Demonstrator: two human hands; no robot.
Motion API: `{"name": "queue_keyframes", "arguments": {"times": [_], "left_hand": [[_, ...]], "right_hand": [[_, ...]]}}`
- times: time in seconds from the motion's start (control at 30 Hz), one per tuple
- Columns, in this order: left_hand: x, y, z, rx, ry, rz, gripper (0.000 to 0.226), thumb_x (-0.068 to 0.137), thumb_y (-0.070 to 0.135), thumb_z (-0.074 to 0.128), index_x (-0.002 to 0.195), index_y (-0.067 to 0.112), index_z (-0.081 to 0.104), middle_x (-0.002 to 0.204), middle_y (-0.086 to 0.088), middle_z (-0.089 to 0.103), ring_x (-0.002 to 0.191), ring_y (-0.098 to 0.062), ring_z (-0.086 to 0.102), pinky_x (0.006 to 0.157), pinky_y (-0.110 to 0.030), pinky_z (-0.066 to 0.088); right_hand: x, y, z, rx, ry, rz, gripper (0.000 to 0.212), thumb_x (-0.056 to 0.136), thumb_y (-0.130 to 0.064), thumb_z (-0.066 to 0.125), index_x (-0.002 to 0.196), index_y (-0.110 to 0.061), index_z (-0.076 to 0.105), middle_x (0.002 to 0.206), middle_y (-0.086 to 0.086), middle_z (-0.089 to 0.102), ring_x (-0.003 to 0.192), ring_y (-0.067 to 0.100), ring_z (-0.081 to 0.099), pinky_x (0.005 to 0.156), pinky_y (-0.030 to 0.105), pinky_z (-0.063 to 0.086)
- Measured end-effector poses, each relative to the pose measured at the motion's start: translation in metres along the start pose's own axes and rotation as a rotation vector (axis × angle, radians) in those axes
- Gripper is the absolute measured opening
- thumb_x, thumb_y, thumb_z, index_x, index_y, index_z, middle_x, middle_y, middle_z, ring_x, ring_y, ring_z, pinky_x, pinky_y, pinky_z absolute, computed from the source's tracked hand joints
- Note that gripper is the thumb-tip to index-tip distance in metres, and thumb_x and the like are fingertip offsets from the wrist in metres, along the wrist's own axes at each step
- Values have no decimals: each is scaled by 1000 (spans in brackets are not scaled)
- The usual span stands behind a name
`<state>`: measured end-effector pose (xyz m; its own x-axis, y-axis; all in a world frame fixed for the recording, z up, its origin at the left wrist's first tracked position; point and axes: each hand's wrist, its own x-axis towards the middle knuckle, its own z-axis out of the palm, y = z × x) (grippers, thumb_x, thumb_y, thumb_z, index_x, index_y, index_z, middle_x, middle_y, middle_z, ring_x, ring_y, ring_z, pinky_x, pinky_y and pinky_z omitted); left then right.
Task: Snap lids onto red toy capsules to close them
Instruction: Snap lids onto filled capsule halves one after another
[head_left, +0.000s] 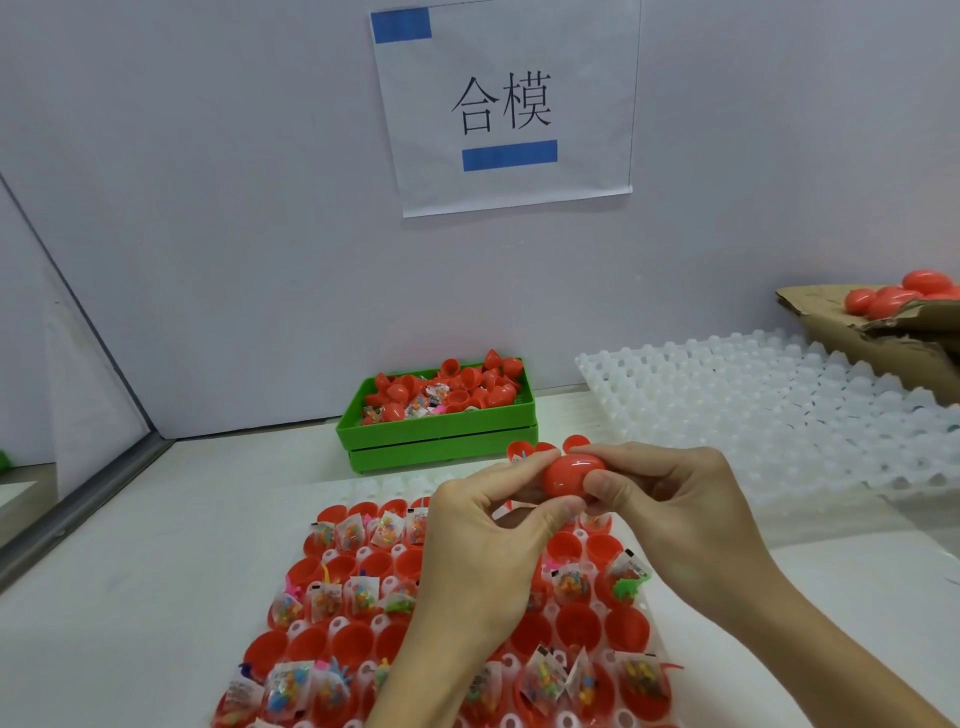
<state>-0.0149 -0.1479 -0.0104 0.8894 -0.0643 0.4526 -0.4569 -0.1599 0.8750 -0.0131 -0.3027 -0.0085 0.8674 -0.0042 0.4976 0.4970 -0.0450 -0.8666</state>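
A red toy capsule (569, 474) is held in the air between both hands, above the far end of a white tray (337, 623). My left hand (483, 540) pinches its left end with thumb and fingers. My right hand (670, 499) pinches its right end the same way. The tray below carries many open red capsule halves (576, 621), several stuffed with small clear bags of coloured toys (288, 680). My forearms hide part of the tray's middle and lower right.
A green bin (441, 434) of loose red lids and toy bags stands at the back by the wall. An empty white cell tray (753, 415) lies at the right. Behind it a cardboard box (852, 332) holds closed red capsules (883, 301). A paper sign (506, 104) hangs on the wall.
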Motion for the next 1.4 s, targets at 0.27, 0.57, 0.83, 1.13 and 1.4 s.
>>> {"name": "queue_keyframes", "arguments": {"times": [0.27,0.57,0.83,1.13,1.4], "left_hand": [[-1,4,3,-4,32,14,43,75,6,81,91,45,70,84,19,76,84,2,71,71,-8,53],[-1,1,7,-6,115,-18,42,74,-3,79,89,36,75,84,17,76,84,0,72,71,-10,54],[-1,-6,9,87,157,2,48,71,-9,77,85,37,76,84,25,74,86,5,69,74,-9,53],[0,-7,5,183,60,86,44,75,-11,74,99,25,79,83,14,72,84,-7,69,75,-18,57],[2,-1,3,247,41,158,34,73,4,84,95,28,77,84,13,67,81,-8,69,72,-18,57]], "right_hand": [[1,-2,-4,52,-71,9,24,72,-20,70,88,-36,77,85,-4,78,76,12,75,69,15,57],[-2,4,4,42,8,16,36,81,-1,70,84,-36,77,80,-6,78,74,13,75,66,15,57],[-5,9,12,41,27,29,46,82,10,66,81,-35,78,79,-6,77,70,12,74,64,18,58],[0,7,4,25,-101,52,58,81,20,62,77,-36,79,79,-3,77,73,13,73,64,17,57],[0,0,-1,-96,-183,111,36,94,2,58,106,-28,73,95,-10,77,93,3,71,83,17,55]]}}
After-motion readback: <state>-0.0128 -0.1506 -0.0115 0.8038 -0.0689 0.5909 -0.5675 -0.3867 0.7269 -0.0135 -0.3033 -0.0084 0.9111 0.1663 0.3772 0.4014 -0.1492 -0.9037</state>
